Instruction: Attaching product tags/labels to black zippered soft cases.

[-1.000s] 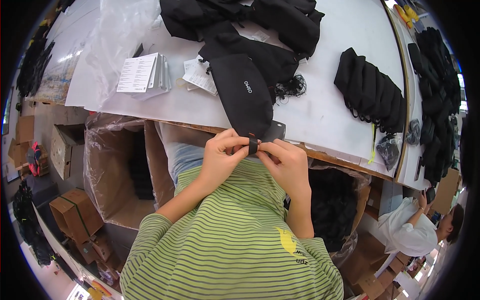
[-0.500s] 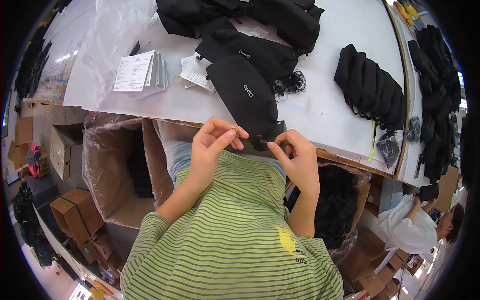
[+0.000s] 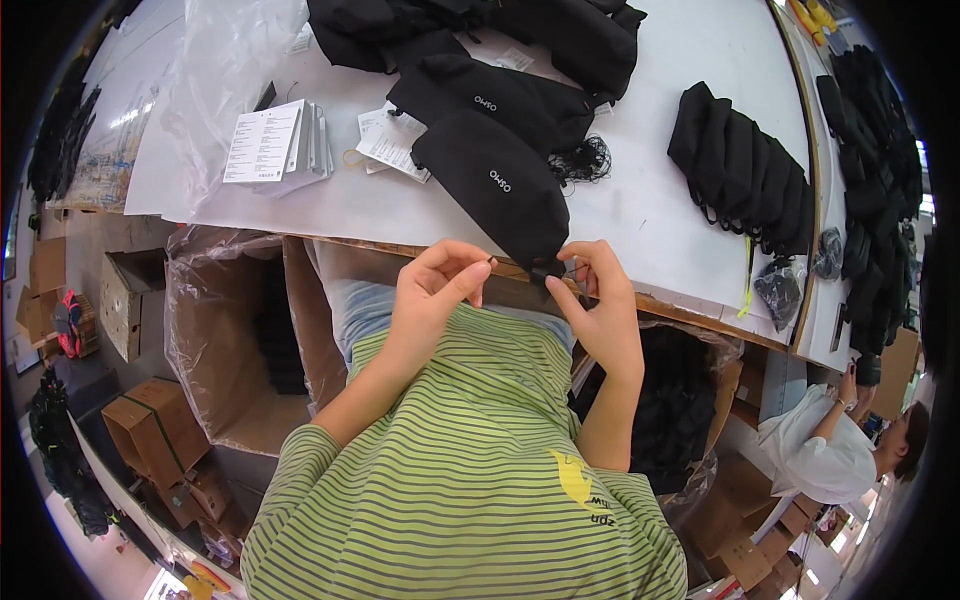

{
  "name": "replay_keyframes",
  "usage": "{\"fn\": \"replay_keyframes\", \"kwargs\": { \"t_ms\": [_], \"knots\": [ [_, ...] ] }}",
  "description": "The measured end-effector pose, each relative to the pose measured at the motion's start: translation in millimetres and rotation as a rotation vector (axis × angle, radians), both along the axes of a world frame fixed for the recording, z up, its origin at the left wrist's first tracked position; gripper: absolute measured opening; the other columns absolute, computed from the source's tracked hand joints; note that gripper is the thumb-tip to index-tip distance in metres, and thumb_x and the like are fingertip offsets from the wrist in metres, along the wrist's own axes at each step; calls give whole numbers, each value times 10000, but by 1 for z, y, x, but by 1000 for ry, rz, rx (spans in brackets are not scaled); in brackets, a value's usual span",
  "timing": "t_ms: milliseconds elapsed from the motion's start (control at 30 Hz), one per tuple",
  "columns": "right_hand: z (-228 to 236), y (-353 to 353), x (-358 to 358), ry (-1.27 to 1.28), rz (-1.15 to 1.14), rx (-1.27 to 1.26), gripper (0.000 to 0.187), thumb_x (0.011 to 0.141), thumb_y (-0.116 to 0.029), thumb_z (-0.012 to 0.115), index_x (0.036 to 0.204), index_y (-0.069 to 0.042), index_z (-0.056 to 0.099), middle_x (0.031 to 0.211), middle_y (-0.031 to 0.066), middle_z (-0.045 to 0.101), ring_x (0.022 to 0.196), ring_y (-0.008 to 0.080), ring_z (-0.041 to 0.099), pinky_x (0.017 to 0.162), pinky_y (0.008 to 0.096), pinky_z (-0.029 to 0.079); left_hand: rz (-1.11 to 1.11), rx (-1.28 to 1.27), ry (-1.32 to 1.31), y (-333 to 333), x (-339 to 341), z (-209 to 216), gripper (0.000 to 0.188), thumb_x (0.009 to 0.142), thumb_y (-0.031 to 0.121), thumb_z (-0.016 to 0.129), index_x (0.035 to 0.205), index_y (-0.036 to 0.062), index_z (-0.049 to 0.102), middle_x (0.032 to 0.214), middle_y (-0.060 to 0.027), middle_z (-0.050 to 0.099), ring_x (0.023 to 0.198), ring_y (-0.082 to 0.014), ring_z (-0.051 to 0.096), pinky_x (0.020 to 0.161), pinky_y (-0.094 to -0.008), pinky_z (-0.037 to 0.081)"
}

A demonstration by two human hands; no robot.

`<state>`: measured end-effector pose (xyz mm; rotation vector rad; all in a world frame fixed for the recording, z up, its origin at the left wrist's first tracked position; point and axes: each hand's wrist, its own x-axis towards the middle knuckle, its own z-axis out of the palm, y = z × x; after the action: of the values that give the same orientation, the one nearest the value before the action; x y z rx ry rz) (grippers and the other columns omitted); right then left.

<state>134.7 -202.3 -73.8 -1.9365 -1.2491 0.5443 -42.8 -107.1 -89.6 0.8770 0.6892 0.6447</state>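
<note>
A long black fabric pouch [image 3: 490, 178] lies at the table's near edge, its narrow end hanging over toward me. My right hand [image 3: 606, 305] is closed in a pinch on that end, where a small black tab or loop shows. To its left, my left hand [image 3: 437, 292] is closed, thumb against forefinger, on something small and dark that I cannot make out. A tangle of black cords [image 3: 586, 160] lies beside the pouch. Just beyond, another black pouch [image 3: 480, 100] and loose white printed tags [image 3: 392, 143] are on the table.
A stack of white tags [image 3: 268, 146] stands left on the white table [image 3: 640, 215], near a clear plastic sheet [image 3: 215, 100]. Black pouches [image 3: 740, 165] sit in a row at right. Lined cartons [image 3: 225, 350] flank me below. A person in white [image 3: 815, 450] works far right.
The pouch's near end has shifted right and slightly farther from me, with my right hand on it. My left hand has moved slightly right, and its fingers have drawn closer together.
</note>
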Motion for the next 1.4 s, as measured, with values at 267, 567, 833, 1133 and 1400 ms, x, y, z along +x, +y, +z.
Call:
{"fn": "replay_keyframes", "kwargs": {
  "t_ms": [267, 567, 833, 1133, 1400],
  "knots": [
    [-7, -24, 14, 932, 121, 122, 96, 831, -24, 628, 907, -24, 569, 830, 24, 626, 699, 52, 546, 558, 175, 349, 44, 20, 22, 2, -3, 3, 100, 876, 76, 614, 938, -2, 599, 852, -44, 610, 656, -91, 518, 609, -231, 424],
    [-9, -4, -26, 1087, 12, 264, 87, 950, -89, 524, 1010, -29, 507, 739, 39, 574, 613, 54, 514, 490, 170, 331, -234, 225, 162, -3, -1, 15, 96, 840, 45, 653, 896, -12, 601, 838, -26, 581, 804, -91, 539, 750, -236, 413],
    [-11, 1, -39, 1022, -12, 257, 99, 932, -79, 553, 1014, -40, 514, 801, -1, 551, 673, 43, 493, 556, 176, 358, -284, 276, 203, -2, 0, 15, 86, 832, 47, 647, 861, -5, 585, 815, -19, 575, 779, -87, 528, 732, -236, 411],
    [-12, 4, -42, 1064, -44, 251, 123, 907, -66, 590, 1003, -36, 519, 812, -10, 543, 681, 43, 495, 564, 180, 370, -271, 255, 187, -1, -1, 11, 86, 822, 46, 651, 846, -2, 583, 805, -12, 572, 768, -81, 518, 711, -233, 402],
    [-14, 7, -42, 1029, -29, 235, 119, 896, -50, 599, 988, -35, 526, 809, -5, 558, 673, 42, 508, 551, 181, 378, -263, 238, 170, 0, -2, 10, 91, 817, 52, 655, 839, -1, 584, 789, -3, 557, 758, -76, 502, 704, -227, 391]
  ]
}}
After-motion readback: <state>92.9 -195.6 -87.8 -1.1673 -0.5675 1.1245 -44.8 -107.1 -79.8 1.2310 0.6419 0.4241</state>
